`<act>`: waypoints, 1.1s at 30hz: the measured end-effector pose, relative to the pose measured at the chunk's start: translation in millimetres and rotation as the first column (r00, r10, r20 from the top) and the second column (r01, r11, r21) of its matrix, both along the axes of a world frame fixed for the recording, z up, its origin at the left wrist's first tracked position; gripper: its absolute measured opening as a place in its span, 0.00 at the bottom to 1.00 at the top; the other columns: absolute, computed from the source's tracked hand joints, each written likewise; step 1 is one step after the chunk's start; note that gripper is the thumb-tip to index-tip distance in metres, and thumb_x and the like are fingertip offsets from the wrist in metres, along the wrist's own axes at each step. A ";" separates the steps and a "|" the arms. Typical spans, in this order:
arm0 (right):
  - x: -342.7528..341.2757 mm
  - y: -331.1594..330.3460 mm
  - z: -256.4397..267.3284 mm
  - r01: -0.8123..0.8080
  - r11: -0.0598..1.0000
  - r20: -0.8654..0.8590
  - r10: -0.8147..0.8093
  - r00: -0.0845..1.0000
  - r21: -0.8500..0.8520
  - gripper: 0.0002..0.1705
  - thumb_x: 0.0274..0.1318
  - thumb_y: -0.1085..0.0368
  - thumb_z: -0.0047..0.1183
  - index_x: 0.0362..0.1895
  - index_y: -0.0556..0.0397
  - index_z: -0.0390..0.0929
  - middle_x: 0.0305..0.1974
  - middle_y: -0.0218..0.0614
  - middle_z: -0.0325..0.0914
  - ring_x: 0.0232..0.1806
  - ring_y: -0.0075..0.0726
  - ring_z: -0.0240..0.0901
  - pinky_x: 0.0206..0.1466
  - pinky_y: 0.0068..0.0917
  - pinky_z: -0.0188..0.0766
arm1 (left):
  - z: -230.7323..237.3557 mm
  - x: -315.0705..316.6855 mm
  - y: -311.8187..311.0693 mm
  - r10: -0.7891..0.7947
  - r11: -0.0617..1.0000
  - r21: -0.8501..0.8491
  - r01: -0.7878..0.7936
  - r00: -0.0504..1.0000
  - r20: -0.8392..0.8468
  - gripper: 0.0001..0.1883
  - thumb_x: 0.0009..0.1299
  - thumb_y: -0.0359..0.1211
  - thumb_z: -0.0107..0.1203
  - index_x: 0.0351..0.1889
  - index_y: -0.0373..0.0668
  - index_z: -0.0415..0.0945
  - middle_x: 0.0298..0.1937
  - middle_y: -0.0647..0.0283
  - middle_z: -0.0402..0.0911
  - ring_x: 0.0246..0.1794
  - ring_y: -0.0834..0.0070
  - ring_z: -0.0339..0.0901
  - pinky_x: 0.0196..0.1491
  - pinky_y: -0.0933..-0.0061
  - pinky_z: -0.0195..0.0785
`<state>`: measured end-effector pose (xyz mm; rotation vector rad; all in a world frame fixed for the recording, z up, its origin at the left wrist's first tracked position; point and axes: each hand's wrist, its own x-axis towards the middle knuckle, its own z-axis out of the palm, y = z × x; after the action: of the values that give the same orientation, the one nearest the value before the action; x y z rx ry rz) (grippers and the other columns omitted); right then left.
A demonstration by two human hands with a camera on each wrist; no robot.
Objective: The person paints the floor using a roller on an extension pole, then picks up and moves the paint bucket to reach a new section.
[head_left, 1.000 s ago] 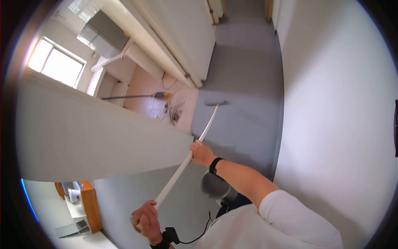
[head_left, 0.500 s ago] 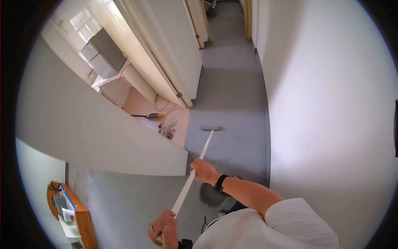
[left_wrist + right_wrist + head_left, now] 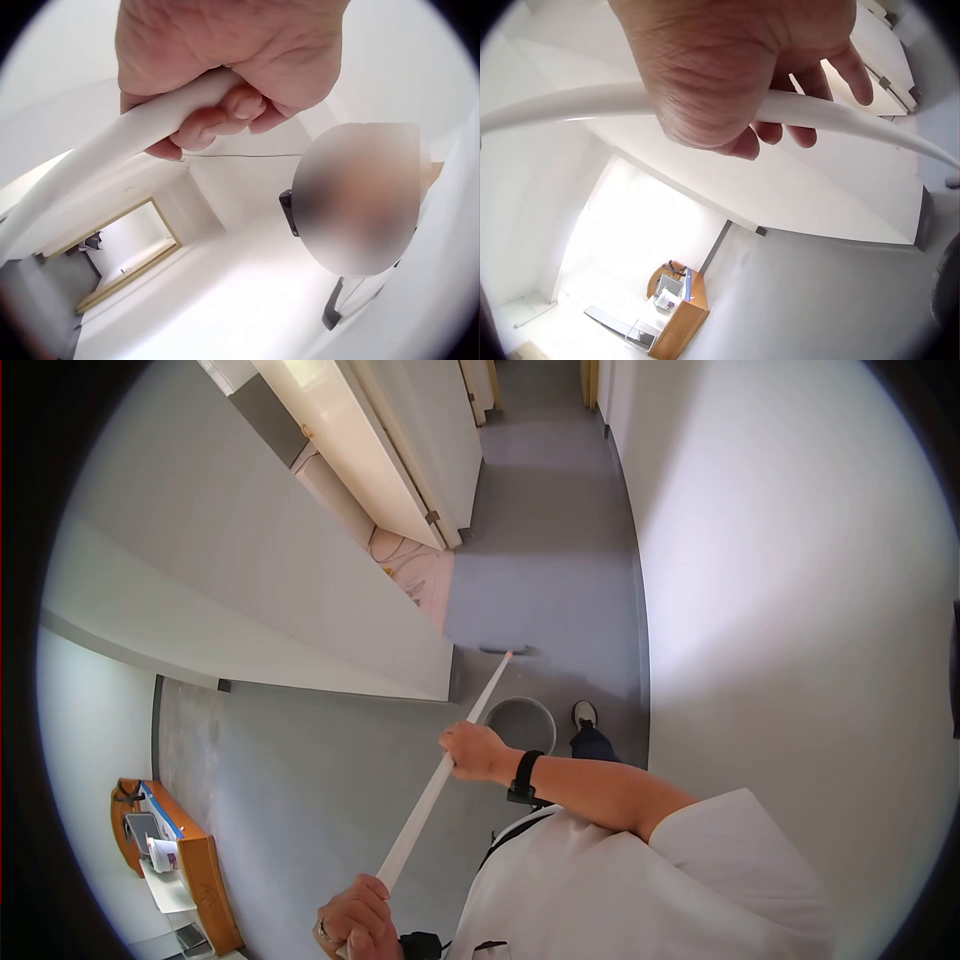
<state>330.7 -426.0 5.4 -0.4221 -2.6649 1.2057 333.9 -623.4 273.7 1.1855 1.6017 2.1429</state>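
Note:
A long white pole [image 3: 415, 822] slants up through the head view to a dark paint roller [image 3: 503, 651], which lies on the grey floor. My left hand [image 3: 357, 922] grips the pole's lower end at the bottom of the view. Farther up, my right hand [image 3: 477, 751] is wrapped around the shaft. The left wrist view shows curled fingers of the left hand [image 3: 225, 45] around the pole [image 3: 97, 154]. In the right wrist view, the right hand [image 3: 712, 67] holds the pole [image 3: 840, 116] with its forefinger less curled.
A round bucket [image 3: 519, 700] stands just below the roller, beside my shoe [image 3: 584, 714]. A white wall [image 3: 780, 610] runs along the right, and a wall corner [image 3: 450, 675] juts in left of the roller. An orange-brown desk [image 3: 207, 880] is at lower left.
The roller has come back along the floor towards me, close to the bucket. More of the bucket shows, and a shoe is in view. Both hands keep their grip on the pole.

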 end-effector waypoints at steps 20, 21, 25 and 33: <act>41.5 231.8 -49.2 0.233 0.971 -0.041 -0.231 0.972 0.061 0.09 0.42 0.62 0.56 0.27 0.53 0.76 0.33 0.46 0.76 0.40 0.54 0.76 0.44 0.45 0.76 | -60.0 39.7 220.2 -0.013 0.997 -0.073 0.016 0.999 0.047 0.09 0.66 0.22 0.44 0.23 0.38 0.65 0.21 0.59 0.68 0.22 0.68 0.64 0.41 0.53 0.67; 46.0 260.3 -47.2 0.259 0.964 -0.020 -0.258 0.966 0.056 0.08 0.43 0.62 0.56 0.27 0.52 0.76 0.33 0.45 0.76 0.40 0.54 0.76 0.44 0.45 0.76 | -70.3 40.6 249.8 -0.018 0.997 -0.069 0.022 0.999 0.049 0.09 0.67 0.22 0.42 0.23 0.38 0.64 0.22 0.60 0.68 0.23 0.68 0.64 0.45 0.52 0.67; 55.7 362.1 -71.5 0.336 0.937 0.020 -0.340 0.940 0.095 0.08 0.43 0.61 0.56 0.28 0.50 0.78 0.34 0.44 0.76 0.40 0.54 0.76 0.44 0.45 0.75 | -90.9 50.8 341.6 -0.081 0.985 -0.150 0.083 0.996 0.024 0.10 0.68 0.23 0.43 0.23 0.39 0.64 0.22 0.62 0.68 0.24 0.70 0.65 0.49 0.51 0.67; 149.6 317.7 -53.6 0.220 0.974 0.085 -0.224 0.971 0.054 0.08 0.40 0.64 0.58 0.27 0.54 0.77 0.35 0.44 0.76 0.41 0.52 0.75 0.44 0.43 0.75 | -64.4 122.5 303.3 -0.048 0.979 -0.203 0.013 0.984 -0.170 0.10 0.68 0.22 0.43 0.24 0.38 0.64 0.20 0.60 0.68 0.22 0.72 0.64 0.39 0.57 0.73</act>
<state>480.3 -108.3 -48.2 -0.7633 -2.6255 1.0835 456.4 -320.1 209.3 1.3524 1.8098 1.8495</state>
